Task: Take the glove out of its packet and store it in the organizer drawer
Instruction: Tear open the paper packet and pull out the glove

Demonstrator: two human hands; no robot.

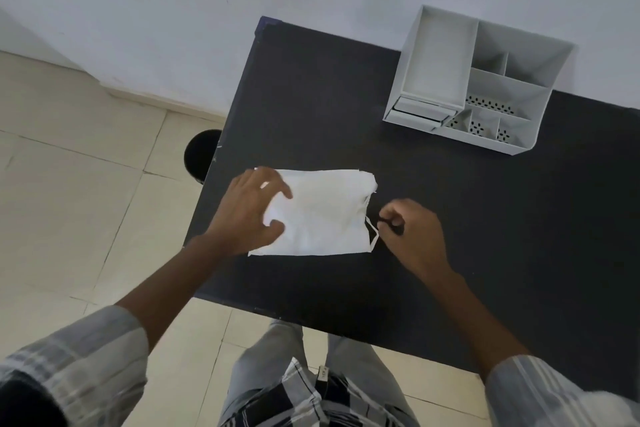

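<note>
A white cloth packet (322, 215) lies flat on the black table (485, 236), near its left edge. My left hand (247, 208) rests on the packet's left end, fingers spread and curled over it. My right hand (410, 227) sits at the packet's right end, fingers pinched on a thin white drawstring (372, 230) that loops out of the packet's mouth. The glove itself is not visible. The white organizer (481, 80) stands at the table's far right against the wall, with two small drawers (419, 113) at its lower left, both closed.
The organizer has several open compartments on top, some with perforated bottoms. A round black bin (201, 154) stands on the tiled floor just left of the table. The wall runs along the table's far side.
</note>
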